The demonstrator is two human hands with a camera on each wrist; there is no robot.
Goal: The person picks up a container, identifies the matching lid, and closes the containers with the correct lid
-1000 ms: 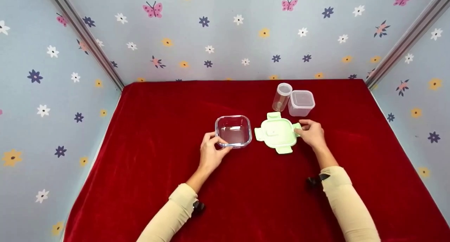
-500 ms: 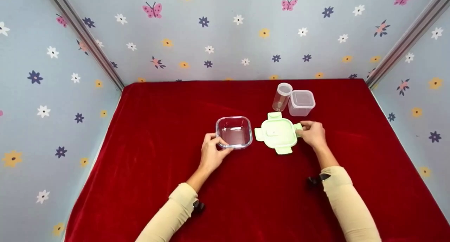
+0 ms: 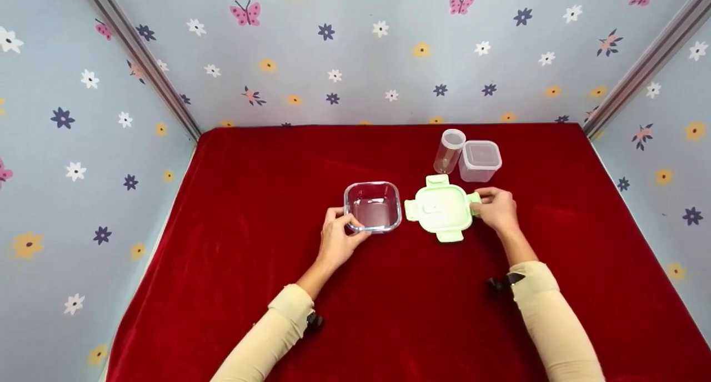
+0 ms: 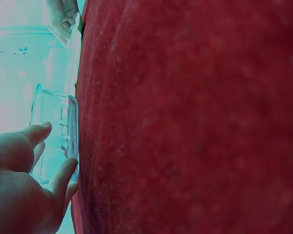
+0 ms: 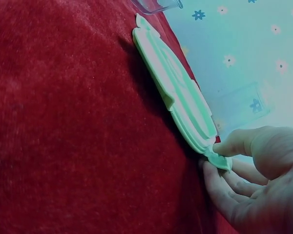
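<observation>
A square clear glass food container [image 3: 373,210] stands upright, its open top facing up, on the red cloth. My left hand [image 3: 336,240] grips its near left corner, thumb on the near side and fingers at the left; the left wrist view shows the container's wall [image 4: 53,109] between thumb and fingers. Just to its right is a pale green lid [image 3: 444,209] with a locking flap on each side. My right hand [image 3: 497,211] pinches the lid's right flap [image 5: 219,161], thumb above and fingers below. In the right wrist view the lid lies close over the cloth, with shadow along its edge.
Behind the lid stand a clear cylindrical jar [image 3: 449,153] with a whitish cap and a lidded translucent square tub [image 3: 480,162], side by side. Red cloth [image 3: 250,204] covers the table, and patterned walls [image 3: 355,54] enclose its back and sides.
</observation>
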